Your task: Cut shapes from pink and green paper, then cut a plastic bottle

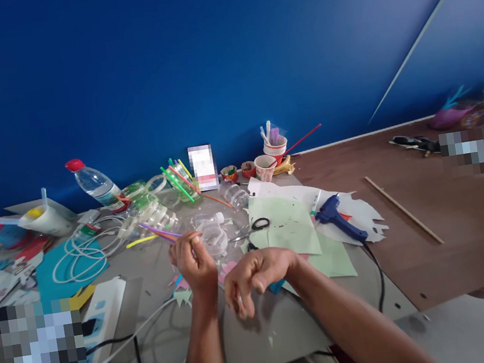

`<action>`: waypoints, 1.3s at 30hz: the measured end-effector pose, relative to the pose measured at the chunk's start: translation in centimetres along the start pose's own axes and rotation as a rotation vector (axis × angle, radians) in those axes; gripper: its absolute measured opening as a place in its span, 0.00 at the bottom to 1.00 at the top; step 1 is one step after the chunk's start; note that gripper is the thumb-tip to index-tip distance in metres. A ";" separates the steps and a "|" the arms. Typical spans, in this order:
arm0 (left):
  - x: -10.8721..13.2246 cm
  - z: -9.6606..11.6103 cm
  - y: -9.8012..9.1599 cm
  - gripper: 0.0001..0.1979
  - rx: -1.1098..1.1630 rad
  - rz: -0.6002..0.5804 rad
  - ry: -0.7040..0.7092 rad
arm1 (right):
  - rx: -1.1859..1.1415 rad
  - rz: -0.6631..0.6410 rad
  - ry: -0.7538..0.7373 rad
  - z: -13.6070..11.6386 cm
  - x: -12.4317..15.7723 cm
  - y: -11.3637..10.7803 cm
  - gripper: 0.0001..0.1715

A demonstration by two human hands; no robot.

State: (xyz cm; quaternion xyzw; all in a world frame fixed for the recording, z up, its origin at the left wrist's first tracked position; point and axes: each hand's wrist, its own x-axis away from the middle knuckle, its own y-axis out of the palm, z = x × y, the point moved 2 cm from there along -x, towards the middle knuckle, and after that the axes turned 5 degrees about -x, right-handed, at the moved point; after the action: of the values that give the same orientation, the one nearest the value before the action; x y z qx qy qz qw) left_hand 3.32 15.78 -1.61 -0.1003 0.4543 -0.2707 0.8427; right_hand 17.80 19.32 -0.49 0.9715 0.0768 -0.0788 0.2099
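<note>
Between the curled fingers of my left hand (192, 258) are a few thin straws (161, 232), purple and orange, pointing up to the left. My right hand (260, 273) hangs bent at the wrist over the grey table, close beside the left. Its fingers are loosely curled, with the thumb apart from them, and I see nothing held there. Just beyond the hands lie black-handled scissors (260, 223), a clear cut plastic bottle (211, 234) and light green paper sheets (291, 225). Pink and green paper scraps lie under and around my hands.
A blue glue gun (341, 218) rests on white paper, its cord trailing off the table's front. Behind are paper cups (265, 167), straws in a clear container (181, 181) and a red-capped bottle (97, 185). A coiled white cable (70, 265) and power strip (104, 323) lie left, a wooden stick (403, 209) right.
</note>
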 end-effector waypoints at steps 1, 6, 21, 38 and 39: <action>0.0 0.0 0.0 0.13 -0.001 -0.001 -0.005 | -0.021 0.044 0.003 0.0 0.2 0.0 0.29; 0.1 -0.1 0.2 0.14 -0.010 0.005 -0.004 | -0.152 0.300 -0.088 0.9 1.1 -0.5 0.25; 0.7 0.2 1.2 0.07 -0.119 -0.098 0.184 | 0.292 0.998 -0.211 -3.4 3.1 -2.3 0.19; 0.7 -1.9 1.1 0.09 0.095 0.098 -0.139 | 1.505 1.013 0.478 -1.5 3.6 -4.2 0.21; 0.8 -2.1 1.2 0.10 0.145 0.083 -0.188 | 1.513 1.018 0.460 -1.0 3.5 -4.4 0.21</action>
State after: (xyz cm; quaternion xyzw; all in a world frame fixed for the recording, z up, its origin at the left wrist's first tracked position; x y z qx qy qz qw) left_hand 2.38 16.49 -3.82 -0.0451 0.3564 -0.2573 0.8971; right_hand 20.57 24.09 -1.95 0.7582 -0.3893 0.1873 -0.4884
